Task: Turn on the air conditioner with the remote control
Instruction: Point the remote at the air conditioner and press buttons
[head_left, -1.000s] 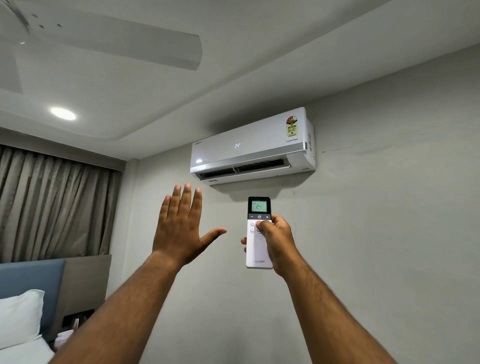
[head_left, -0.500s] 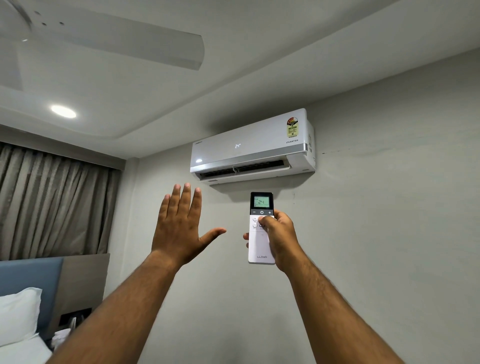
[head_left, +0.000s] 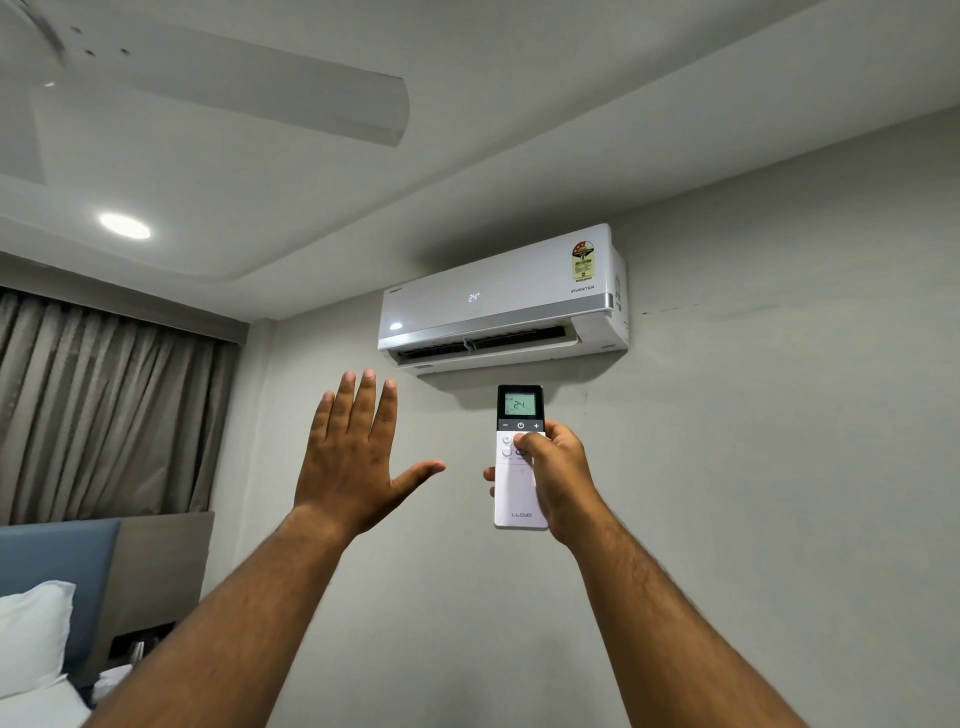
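Since a second ago the remote control (head_left: 520, 457) has risen slightly toward the air conditioner (head_left: 501, 301), and the thumb has slid a touch lower on the button rows; the left hand (head_left: 358, 457) has barely shifted. The right hand (head_left: 558, 475) grips the remote upright, fingers wrapped round its back, thumb lying on the small round buttons just under the dark band with minus, power and plus signs. The left hand is open and empty — fingers straight and together, thumb spread out, palm facing the wall (head_left: 779, 467).

The room is a bedroom with a plain grey-green wall. The white split unit hangs high on it, just under the stepped ceiling (head_left: 519, 130), its lower flap open on dark vents. A white ceiling fan (head_left: 249, 88) blade reaches in at the upper left, with a lit round downlight (head_left: 124, 226) below it. Brown pleated curtains (head_left: 104, 410) hang at the left; beneath them stand a blue padded headboard (head_left: 52, 571) and a white pillow (head_left: 31, 634).

Writing: the unit's front shows "24°" in lit digits and the word "INVERTER" at the right, under a yellow and red rating sticker whose small print is unreadable. The remote's green screen reads "24" — its lower end carries "LLOYD".
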